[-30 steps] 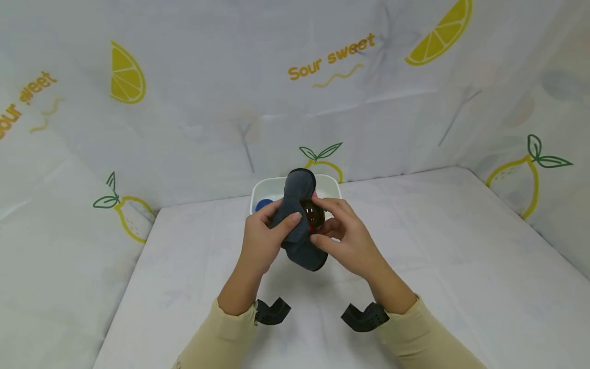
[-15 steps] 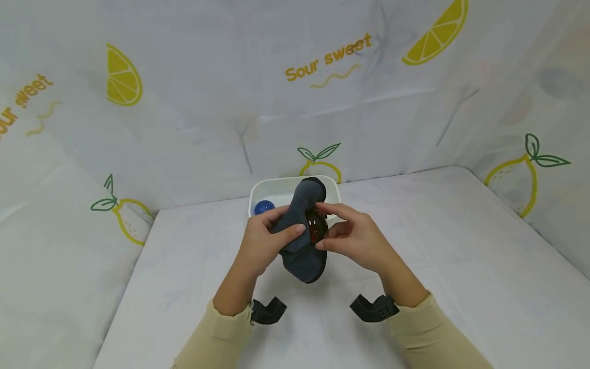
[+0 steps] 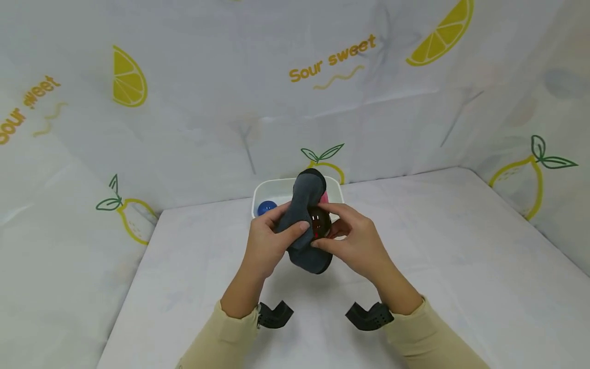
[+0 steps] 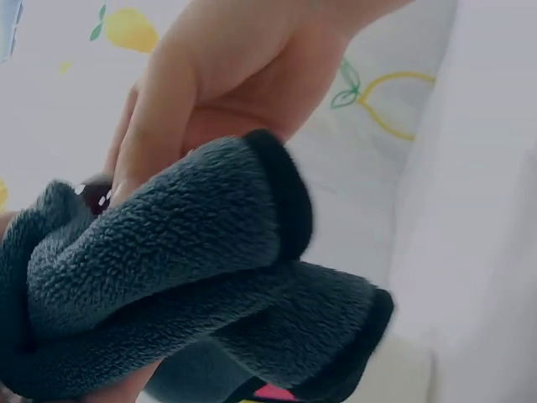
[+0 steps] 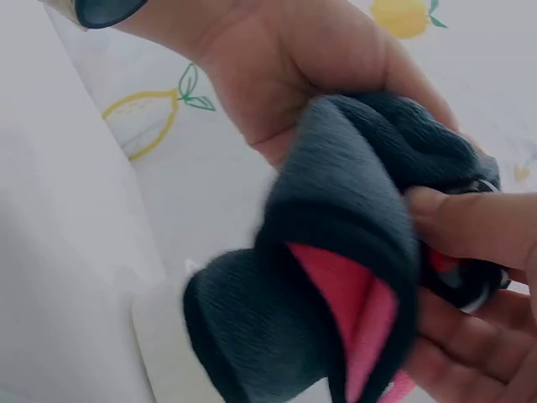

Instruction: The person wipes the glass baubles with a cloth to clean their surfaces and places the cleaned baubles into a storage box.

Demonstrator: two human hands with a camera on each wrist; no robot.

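Note:
A blue-grey plush cloth [image 3: 308,195] with black edging and a pink inner side [image 5: 348,306] is held up over the table, before the tray. My left hand [image 3: 268,243] grips it, thumb on top; in the left wrist view that hand is mostly hidden behind the folds. Against the cloth sits a glossy dark brown ball [image 3: 320,222] with a red patch. My right hand [image 3: 355,238] pinches this ball between thumb and fingers from the right side. In the right wrist view, the right thumb [image 5: 470,222] lies over the ball, partly covering it.
A white tray [image 3: 258,197] stands behind the hands, by the back wall cloth, with a blue ball [image 3: 266,207] in its left part. The white tablecloth [image 3: 461,246] spreads to both sides. A black camera mount [image 3: 275,313] sits at each wrist.
The cloth swung down and right, then back up to a more upright tilt. The blue ball in the tray shows more than one second ago. Both hands keep their holds.

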